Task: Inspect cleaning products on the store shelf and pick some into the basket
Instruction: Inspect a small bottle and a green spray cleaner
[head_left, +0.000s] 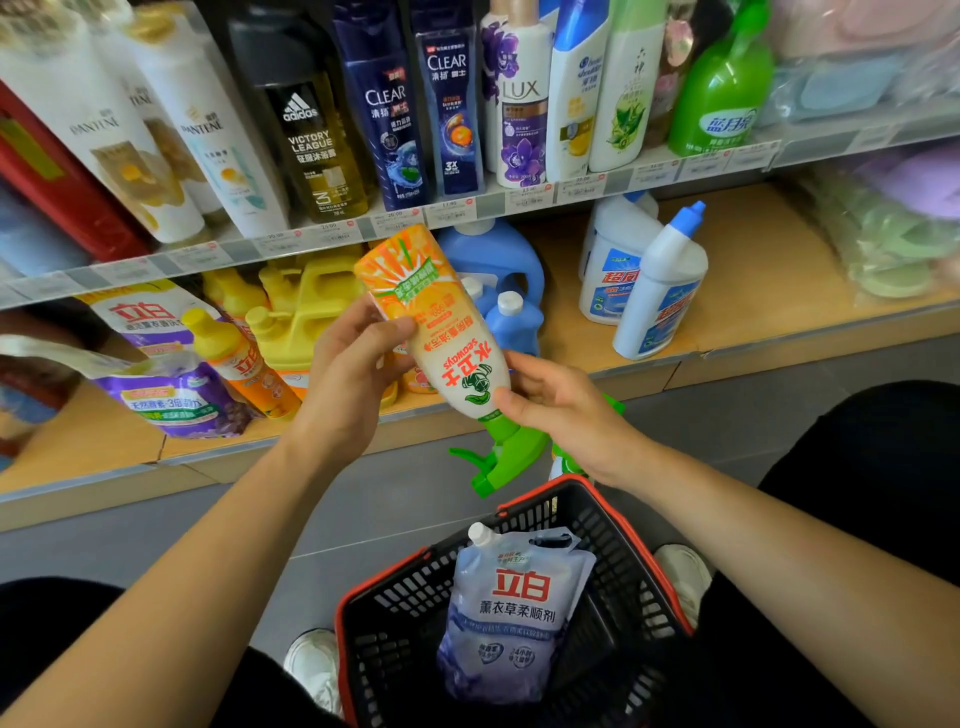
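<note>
**A:** Picking progress?

**B:** One item is in and one is in hand. A pouch (514, 608) of softener lies in the basket (631, 525), spout toward the shelf. A spray bottle (452, 332) is being inspected. It is held upside down, in front of the lower shelf (753, 270) and above the basket's far rim, with the green trigger (498, 457) pointing down.

**A:** Hands?

**B:** The left hand (353, 369) has fingers and thumb wrapped round the bottle's base end. The right hand (561, 410) clasps the neck end, just above the trigger. Both are grasping the bottle.

**A:** Basket contents?

**B:** Only the pouch shows. The near part runs out of frame, so I cannot tell what is there.

**A:** Lower shelf stock?

**B:**
- Two white toilet cleaners (660, 291), upright at the right.
- Blue jug (493, 254), behind the bottle.
- Yellow jugs (301, 306), left of it.
- Purple pouch (171, 395), far left.

The tier above holds shampoos (389, 114).

**A:** Remaining?

**B:** My judgement is that the task is partly done. The bottle still has to go into the basket or back on the shelf, and the basket has room for more.
</note>
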